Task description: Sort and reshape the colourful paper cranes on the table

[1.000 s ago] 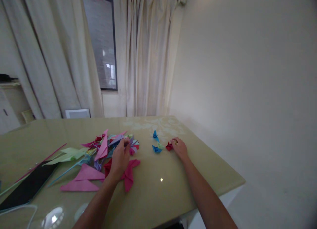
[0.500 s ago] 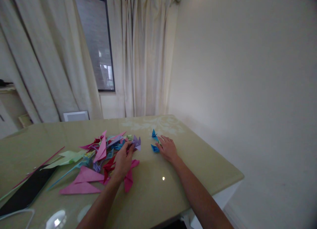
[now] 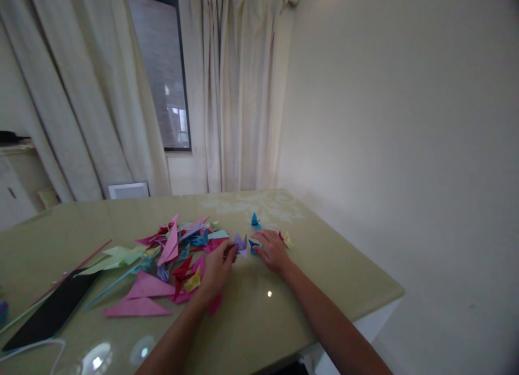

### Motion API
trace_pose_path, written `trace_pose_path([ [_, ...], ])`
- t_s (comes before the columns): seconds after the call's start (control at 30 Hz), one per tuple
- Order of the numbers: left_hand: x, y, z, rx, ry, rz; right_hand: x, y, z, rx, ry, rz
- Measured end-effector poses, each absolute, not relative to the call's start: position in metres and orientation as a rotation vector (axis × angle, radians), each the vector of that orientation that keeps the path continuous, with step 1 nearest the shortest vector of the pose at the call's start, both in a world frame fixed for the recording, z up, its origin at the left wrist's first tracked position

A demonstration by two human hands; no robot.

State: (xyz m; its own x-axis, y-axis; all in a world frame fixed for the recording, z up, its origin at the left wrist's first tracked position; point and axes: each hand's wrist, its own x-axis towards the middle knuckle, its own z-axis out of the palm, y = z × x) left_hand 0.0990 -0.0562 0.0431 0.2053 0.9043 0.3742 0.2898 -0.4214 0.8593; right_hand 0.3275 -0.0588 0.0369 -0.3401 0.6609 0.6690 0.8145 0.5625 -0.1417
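Note:
My left hand (image 3: pixel 220 267) pinches a purple origami crane (image 3: pixel 240 244) at the right edge of a mixed pile of folded paper. My right hand (image 3: pixel 273 249) lies low over the table with its fingers stretched toward the left. Under its fingertips is a dark blue origami crane (image 3: pixel 253 246), partly covered; whether they grip it I cannot see. Just beyond stands a lighter blue crane (image 3: pixel 255 221). To the right of my right hand sits a yellow crane (image 3: pixel 288 240), with a bit of red folded paper (image 3: pixel 281 236) beside it.
The pile holds pink folded paper (image 3: pixel 148 286), a red crane (image 3: pixel 183 272), another yellow crane (image 3: pixel 193 281) and light green paper (image 3: pixel 115 258). A black flat slab (image 3: pixel 52 310) and a white cable (image 3: pixel 32 348) lie at left. The pale table (image 3: pixel 324 288) ends near the wall.
My left hand has moved right, bringing the purple crane away from the pile toward my right hand. The yellow crane and red paper beside my right hand now show.

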Motion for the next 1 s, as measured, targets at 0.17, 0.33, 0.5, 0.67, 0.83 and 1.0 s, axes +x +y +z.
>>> trace_pose_path([
  [0.17, 0.105, -0.060, 0.042, 1.946, 1.060, 1.170, 0.312, -0.062, 0.036, -1.008, -2.127, -0.311],
  [0.33, 0.103, -0.061, 0.043, 1.993, 1.014, 1.145, 0.312, -0.065, 0.037, -0.953, -2.108, -0.289],
  [0.5, 0.097, -0.056, 0.047, 2.029, 1.131, 1.158, 0.317, -0.061, 0.041, -0.971, -1.994, -0.297],
  [0.67, 0.075, -0.048, 0.049, 2.254, 1.654, 1.230, 0.339, -0.031, 0.067, -1.578, -1.568, -0.228],
  [0.83, 0.055, -0.040, 0.048, 2.321, 1.879, 0.810, 0.364, 0.012, 0.085, -2.026, -1.431, -0.133],
  [1.0, 0.050, -0.033, 0.045, 2.206, 1.736, 0.749, 0.373, 0.030, 0.074, -2.154, -1.420, -0.025],
])
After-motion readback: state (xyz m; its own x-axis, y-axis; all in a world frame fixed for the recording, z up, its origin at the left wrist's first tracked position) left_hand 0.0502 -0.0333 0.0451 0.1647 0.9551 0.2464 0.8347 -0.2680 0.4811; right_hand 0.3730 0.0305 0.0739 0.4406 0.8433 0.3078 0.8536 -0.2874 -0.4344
